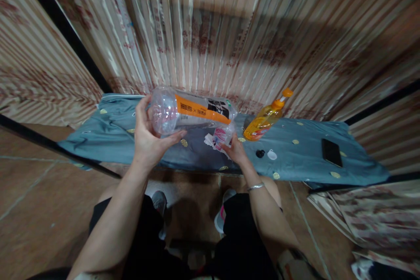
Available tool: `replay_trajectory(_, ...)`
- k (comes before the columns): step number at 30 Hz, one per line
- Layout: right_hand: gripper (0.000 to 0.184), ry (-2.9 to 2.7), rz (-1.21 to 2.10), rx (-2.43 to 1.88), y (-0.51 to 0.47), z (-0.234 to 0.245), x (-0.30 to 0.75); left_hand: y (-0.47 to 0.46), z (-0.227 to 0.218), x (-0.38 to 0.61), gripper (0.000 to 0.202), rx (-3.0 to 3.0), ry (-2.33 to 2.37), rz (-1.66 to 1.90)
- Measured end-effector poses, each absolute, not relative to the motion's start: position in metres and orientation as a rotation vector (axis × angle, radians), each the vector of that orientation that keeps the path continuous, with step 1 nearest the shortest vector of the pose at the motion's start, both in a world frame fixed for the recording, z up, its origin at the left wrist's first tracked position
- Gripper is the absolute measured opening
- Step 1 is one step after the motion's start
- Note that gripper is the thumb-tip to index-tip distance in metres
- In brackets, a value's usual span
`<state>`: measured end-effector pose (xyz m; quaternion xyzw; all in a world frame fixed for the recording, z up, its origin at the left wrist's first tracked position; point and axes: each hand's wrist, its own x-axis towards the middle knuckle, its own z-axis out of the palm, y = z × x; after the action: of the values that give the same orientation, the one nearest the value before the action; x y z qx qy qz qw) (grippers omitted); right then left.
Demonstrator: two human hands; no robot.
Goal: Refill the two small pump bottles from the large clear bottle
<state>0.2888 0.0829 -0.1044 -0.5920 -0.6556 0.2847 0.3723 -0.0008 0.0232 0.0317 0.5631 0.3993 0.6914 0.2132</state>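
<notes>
Dim, draped corner
Striped beige-and-rust curtain (229, 30) fills 12 o'clock; a desk (361, 168) under dotted blue-grey cloth (108, 133) spans 9 to 3; brown tiled floor (39, 192) at 8 o'clock.

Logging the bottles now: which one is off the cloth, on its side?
The clear bottle with the orange label, held sideways in the left hand. The orange bottle of yellow liquid rests on the cloth, untouched.

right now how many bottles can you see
2: a clear orange-labelled bottle sideways in the left hand, an orange bottle on the blue cloth. The pink item at the right hand is unclear.
</notes>
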Motion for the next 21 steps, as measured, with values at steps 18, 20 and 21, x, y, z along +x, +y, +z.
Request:
replay_trajectory(18,0.099,-1.637,0.715,-1.568,0.0804,-0.1060,0.2870,0.0297,0.0231,-0.0056,0.099,1.625,1.060,1.988)
replay_trajectory(20,0.096,-1.648,0.726,-1.556,0.0797,-0.1054,0.2875,0.0295,0.0234,-0.0055,0.099,1.614,1.057,1.985)
replay_trajectory(21,0.095,-1.652,0.731,-1.549,0.0793,-0.1050,0.2877,0.0293,0.0237,-0.0055,0.099,1.612,1.057,1.983)
